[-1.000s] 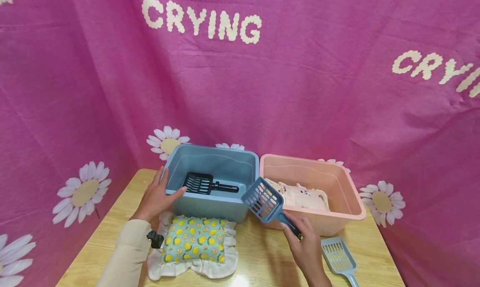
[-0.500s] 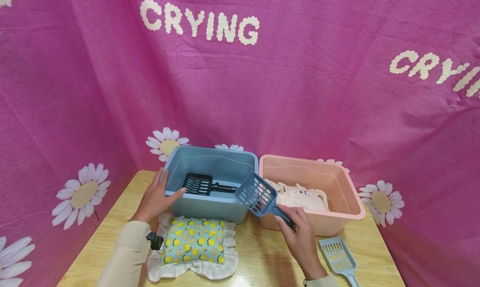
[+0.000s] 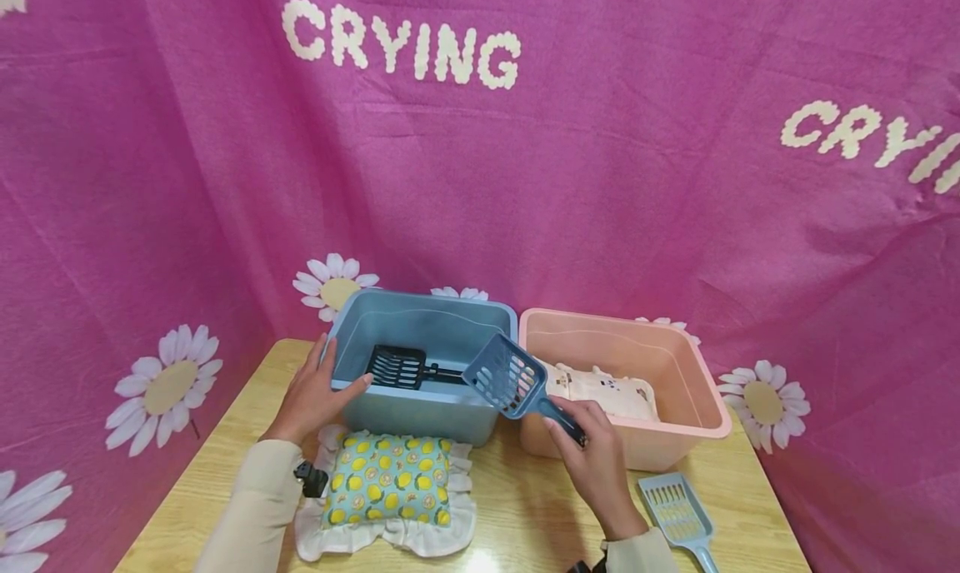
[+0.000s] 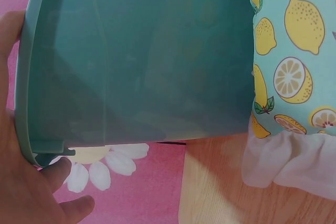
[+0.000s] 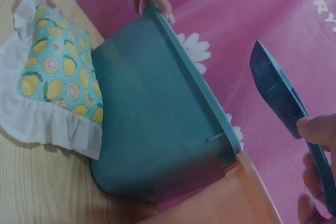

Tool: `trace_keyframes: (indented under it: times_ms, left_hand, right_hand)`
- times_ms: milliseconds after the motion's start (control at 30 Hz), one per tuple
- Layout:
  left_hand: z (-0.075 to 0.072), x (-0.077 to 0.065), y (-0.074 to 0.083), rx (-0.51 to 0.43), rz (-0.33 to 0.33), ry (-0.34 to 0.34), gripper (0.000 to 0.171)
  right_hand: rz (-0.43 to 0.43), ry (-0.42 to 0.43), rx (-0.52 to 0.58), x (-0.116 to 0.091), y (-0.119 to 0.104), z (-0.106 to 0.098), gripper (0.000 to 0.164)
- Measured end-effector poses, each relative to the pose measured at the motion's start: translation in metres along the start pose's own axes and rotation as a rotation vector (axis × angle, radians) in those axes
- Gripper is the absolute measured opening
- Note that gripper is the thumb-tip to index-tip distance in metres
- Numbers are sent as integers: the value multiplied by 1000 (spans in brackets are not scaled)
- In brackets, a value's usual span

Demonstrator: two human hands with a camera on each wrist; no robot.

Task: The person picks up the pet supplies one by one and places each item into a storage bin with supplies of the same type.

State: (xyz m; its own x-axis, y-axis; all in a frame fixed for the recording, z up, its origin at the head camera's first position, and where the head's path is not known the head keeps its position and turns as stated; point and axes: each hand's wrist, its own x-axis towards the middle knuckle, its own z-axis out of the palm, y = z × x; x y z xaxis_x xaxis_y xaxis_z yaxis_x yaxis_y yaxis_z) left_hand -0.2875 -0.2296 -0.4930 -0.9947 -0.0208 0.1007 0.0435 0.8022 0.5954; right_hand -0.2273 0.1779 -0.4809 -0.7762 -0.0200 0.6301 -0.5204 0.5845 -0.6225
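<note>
My right hand point(image 3: 600, 460) grips the handle of a dark blue slotted litter scoop point(image 3: 489, 373), its head tilted over the blue bin's right front corner. The right wrist view shows this scoop edge-on, with my thumb along the handle. My left hand point(image 3: 309, 396) rests on the front left corner of the blue bin point(image 3: 427, 419), thumb stretched along the front rim and fingers along the side. Inside that bin lies a black litter scoop point(image 3: 397, 368), its handle end hidden. In the left wrist view, the bin's wall point(image 4: 136, 61) fills the middle.
Right of the blue bin stands a pink bin point(image 3: 637, 440) holding a cream printed cushion point(image 3: 607, 396). A light blue scoop point(image 3: 678, 510) lies on the wooden table point(image 3: 517, 515) in front of it. A lemon-print cushion point(image 3: 390, 480) sits before the blue bin. A pink curtain hangs behind.
My right hand has carried the dark blue scoop leftward and slightly up, from the gap between the bins to the blue bin's front corner. My left hand has stayed in place.
</note>
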Motion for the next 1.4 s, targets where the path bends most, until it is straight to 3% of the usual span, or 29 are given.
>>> trace_keyframes:
  times_ms: [400,633,1033,1400]
  left_hand:
    - [0,1,-2,2,4,-1,106]
    - [0,0,0,-7,4,5,106]
    - [-1,-1,1,-12,2,10,104]
    - [-1,-2,2,-18,2,7,105]
  right_hand:
    - [43,-34,18,11,-8,10,30]
    - [2,-18,13,20,-7,17,32]
    - [24,-48,44,32,-10,24,33]
    - [-30,-30,25,39,-15,31,34]
